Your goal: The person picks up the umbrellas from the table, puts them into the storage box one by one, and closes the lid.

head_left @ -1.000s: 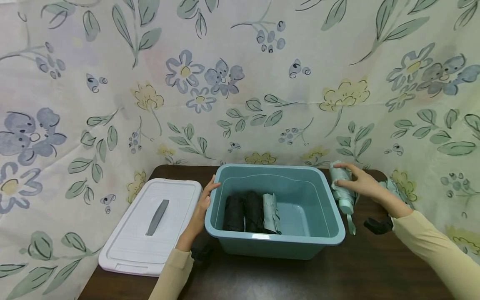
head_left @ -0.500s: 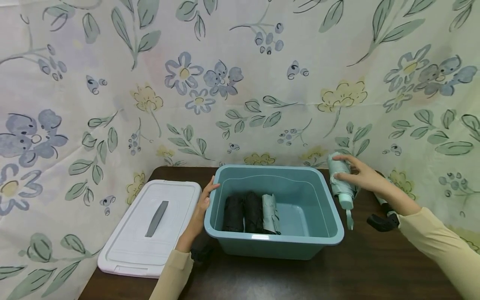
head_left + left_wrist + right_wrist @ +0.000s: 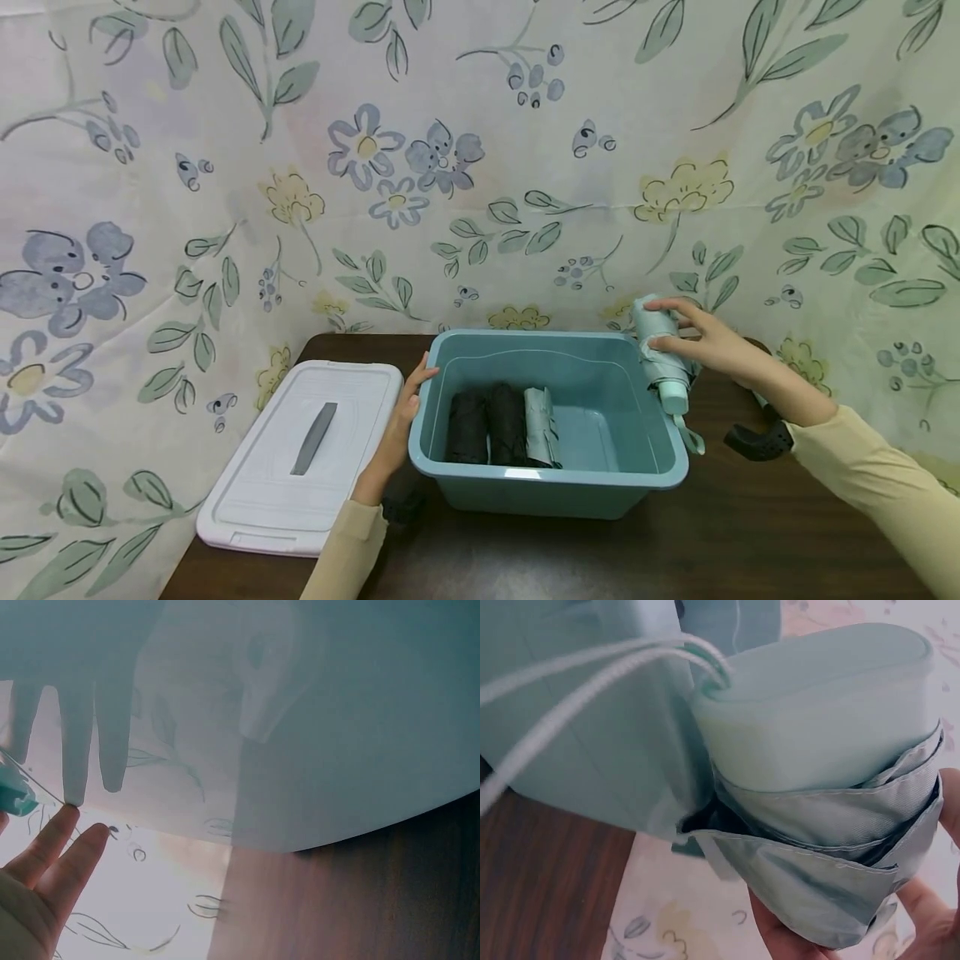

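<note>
Gripping a folded umbrella [image 3: 662, 367] in the right hand [image 3: 703, 340], with thumb and fingers parted only as wide as the cloth bundle between them. Resting the left hand [image 3: 401, 417] against the left rim of the tub [image 3: 540, 496], with fingers nearly straight, grasping nothing. Holding the umbrella at the tub's right rim, toward the back, pointing its handle [image 3: 817, 727] toward the person; not showing clearly whether touching the rim.

Probably weighing little, and likely feeling soft outside over a stiff core. Showing loose cloth folds [image 3: 810, 889] next to the handle, so perhaps sliding or bunching under a weak hold. Ending in a smooth, hard-looking handle, possibly slipping if being held there alone. Best gripping around the middle, squeezing through cloth to the core. Trailing a cord loop [image 3: 716, 667], perhaps snagging on the rim.

Seeing 2 black bundles [image 3: 507, 425] and 1 pale bundle [image 3: 540, 425] lying side by side inside the tub. Seeing farther left a white lid [image 3: 262, 483] on the dark surface [image 3: 720, 533].
</note>
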Available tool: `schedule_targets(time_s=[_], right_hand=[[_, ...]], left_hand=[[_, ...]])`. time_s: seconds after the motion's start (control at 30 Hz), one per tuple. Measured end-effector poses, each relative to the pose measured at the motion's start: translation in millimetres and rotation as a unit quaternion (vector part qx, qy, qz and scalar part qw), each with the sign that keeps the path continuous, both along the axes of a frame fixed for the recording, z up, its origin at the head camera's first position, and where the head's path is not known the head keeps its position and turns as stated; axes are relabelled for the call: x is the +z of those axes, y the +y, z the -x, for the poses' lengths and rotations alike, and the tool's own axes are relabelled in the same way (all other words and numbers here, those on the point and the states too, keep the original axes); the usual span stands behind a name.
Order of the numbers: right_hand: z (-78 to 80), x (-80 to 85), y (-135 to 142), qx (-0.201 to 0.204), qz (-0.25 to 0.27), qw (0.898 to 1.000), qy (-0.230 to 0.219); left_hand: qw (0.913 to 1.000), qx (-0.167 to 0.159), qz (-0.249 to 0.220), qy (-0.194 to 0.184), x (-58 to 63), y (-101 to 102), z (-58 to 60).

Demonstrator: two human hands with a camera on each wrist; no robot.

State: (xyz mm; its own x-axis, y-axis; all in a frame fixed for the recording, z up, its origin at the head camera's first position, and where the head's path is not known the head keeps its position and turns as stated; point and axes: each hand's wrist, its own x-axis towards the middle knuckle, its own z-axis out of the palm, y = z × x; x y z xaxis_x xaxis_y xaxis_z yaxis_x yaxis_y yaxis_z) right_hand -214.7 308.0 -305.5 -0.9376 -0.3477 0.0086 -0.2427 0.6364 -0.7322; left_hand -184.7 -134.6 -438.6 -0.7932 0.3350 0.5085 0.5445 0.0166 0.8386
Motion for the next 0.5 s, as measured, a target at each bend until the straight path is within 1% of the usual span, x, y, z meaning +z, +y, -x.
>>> schedule_targets(time_s=[0.17,0.4,0.5], right_hand=[[-2.8,2.0,-9,0.002,-0.005,1.000,0.001],[-6.5,3.4,-27,0.033,0.013,0.999,0.005],[-6.6,3.0,-35,0.035,0.012,0.999,-0.003]], left_hand=[[1.0000,0.001,0.002,0.001,-1.2,-1,0.9],[1.0000,0.002,0.001,0.002,0.8,-1,-0.7],[1.0000,0.003,0.000,0.001,1.0,-1,-0.9]])
